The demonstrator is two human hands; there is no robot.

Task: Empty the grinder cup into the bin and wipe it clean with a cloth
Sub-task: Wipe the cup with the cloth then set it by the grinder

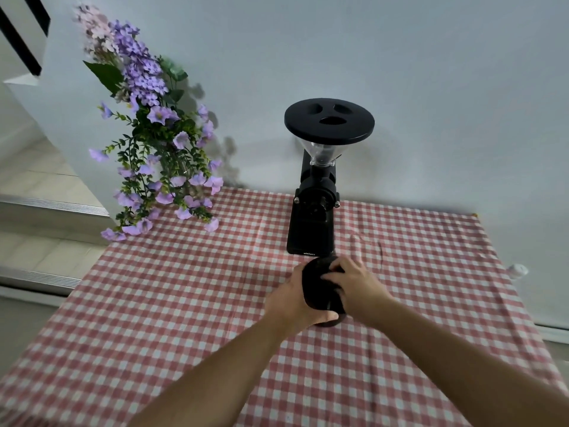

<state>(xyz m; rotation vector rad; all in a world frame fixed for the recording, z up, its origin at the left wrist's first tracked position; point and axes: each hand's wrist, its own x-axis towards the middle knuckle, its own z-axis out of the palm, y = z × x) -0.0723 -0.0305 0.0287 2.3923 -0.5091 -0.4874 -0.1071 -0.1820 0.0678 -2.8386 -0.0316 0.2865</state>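
A black grinder cup [317, 282] is held just in front of the black coffee grinder [317, 211], low over the checked tablecloth. My left hand [289, 300] wraps around the cup's left side and underside. My right hand [354, 285] grips it from the right, fingers curled over its top. The hands hide most of the cup, so I cannot tell what is inside it. No bin and no cloth for wiping are in view.
The grinder with its wide black hopper lid [329, 121] stands at the back against the white wall. A vase of purple flowers [157, 149] stands at the table's back left corner. The red-and-white tablecloth [184, 303] covers the table. Steps lie to the left.
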